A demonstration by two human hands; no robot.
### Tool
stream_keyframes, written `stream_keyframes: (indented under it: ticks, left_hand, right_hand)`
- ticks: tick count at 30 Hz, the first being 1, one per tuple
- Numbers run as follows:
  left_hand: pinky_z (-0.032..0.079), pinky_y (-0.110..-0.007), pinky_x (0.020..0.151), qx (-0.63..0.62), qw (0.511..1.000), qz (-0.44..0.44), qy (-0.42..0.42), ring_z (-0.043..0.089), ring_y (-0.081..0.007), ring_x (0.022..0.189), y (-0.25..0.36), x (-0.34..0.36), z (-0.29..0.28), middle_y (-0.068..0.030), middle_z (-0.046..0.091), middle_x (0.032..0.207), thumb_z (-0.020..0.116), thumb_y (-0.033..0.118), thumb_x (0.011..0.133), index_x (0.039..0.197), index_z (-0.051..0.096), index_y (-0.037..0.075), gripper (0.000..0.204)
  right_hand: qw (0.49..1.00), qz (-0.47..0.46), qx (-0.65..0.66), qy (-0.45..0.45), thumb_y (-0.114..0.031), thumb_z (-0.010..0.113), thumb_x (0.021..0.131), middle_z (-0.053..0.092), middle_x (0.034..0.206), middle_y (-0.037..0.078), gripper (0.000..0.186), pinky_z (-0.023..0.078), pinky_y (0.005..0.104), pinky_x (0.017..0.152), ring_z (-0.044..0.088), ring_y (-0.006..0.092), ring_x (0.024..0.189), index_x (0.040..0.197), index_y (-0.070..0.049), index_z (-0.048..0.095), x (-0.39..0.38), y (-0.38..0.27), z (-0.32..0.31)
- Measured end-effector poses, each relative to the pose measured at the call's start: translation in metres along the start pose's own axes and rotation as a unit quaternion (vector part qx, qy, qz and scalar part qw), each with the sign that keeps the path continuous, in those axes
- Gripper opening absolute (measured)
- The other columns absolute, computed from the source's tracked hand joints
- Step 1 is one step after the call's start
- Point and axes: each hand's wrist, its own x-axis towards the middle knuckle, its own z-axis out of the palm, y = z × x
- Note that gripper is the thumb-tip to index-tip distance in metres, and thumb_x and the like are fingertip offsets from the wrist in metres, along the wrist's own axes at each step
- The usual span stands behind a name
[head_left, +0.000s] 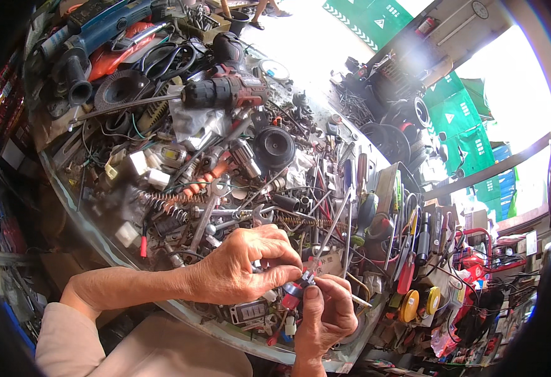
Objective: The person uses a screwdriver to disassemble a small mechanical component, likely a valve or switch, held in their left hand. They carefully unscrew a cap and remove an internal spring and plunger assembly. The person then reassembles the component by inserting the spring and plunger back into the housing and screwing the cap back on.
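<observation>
Over the near edge of the cluttered workbench, both hands meet at a small red and dark part (293, 293) with a bluish-grey band and metal bits at its upper end. Its exact kind is too small to make out. My right hand (325, 314) pinches it between thumb and fingers. From the left reaches my left hand (241, 264), its thumb and forefinger pressed together at the part's top end; whether they grip the same piece cannot be seen. Just behind the hands lie an open-ended wrench (211, 204) and a long coil spring (307, 221).
A cordless drill (228, 91) and a blue angle grinder (99, 31) lie farther back on the heap. Screwdrivers and pliers (407, 267) stand upright at the right, near yellow tape rolls (409, 306). Loose metal parts and wires crowd around my hands.
</observation>
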Motion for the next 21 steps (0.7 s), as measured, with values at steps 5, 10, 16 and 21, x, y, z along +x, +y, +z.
stream_keyframes:
  ticks: [5, 10, 16, 21]
  left_hand:
    - [0.046, -0.029, 0.067, 0.025, 0.999, 0.041, 0.008, 0.057, -0.0162, 0.077, -0.0074, -0.0008, 0.001, -0.0058, 0.063, 0.082, 0.073, 0.008, 0.081, 0.091, 0.069, 0.003, 0.012]
    - [0.049, -0.034, 0.072, 0.01, 1.0, 0.013, -0.002, 0.06, -0.0229, 0.081, -0.0015, -0.0004, 0.0004, -0.0114, 0.063, 0.083, 0.07, 0.004, 0.08, 0.09, 0.068, -0.001, 0.012]
    - [0.047, -0.028, 0.068, -0.006, 0.999, 0.031, -0.009, 0.058, -0.0154, 0.077, -0.0085, -0.0006, 0.0002, -0.0057, 0.062, 0.082, 0.071, 0.008, 0.083, 0.092, 0.068, 0.003, 0.011]
    - [0.047, -0.029, 0.07, -0.001, 1.0, 0.023, -0.012, 0.058, -0.0159, 0.078, -0.0038, -0.0001, -0.0001, -0.0057, 0.062, 0.083, 0.071, 0.007, 0.083, 0.094, 0.069, 0.004, 0.012]
  right_hand:
    - [1.0, -0.007, -0.009, 0.001, -0.002, 0.068, 0.083, 0.059, 0.097, 0.009, 0.012, 0.046, 0.0256, 0.076, 0.057, 0.0131, 0.085, 0.093, 0.003, 0.064, -0.0006, -0.0002, 0.0011]
    - [0.999, -0.02, -0.048, -0.014, -0.002, 0.068, 0.083, 0.058, 0.096, 0.009, 0.012, 0.047, 0.0254, 0.076, 0.057, 0.0129, 0.084, 0.093, 0.003, 0.063, 0.001, 0.0067, -0.0034]
    - [0.998, -0.045, -0.044, -0.028, -0.003, 0.068, 0.084, 0.057, 0.098, 0.01, 0.013, 0.046, 0.0247, 0.076, 0.056, 0.0134, 0.085, 0.093, 0.004, 0.062, 0.0001, 0.0096, -0.0047]
    - [0.998, -0.049, -0.042, -0.012, -0.004, 0.068, 0.085, 0.056, 0.1, 0.011, 0.014, 0.045, 0.0244, 0.076, 0.055, 0.013, 0.086, 0.094, 0.004, 0.061, -0.0014, 0.0089, -0.0038]
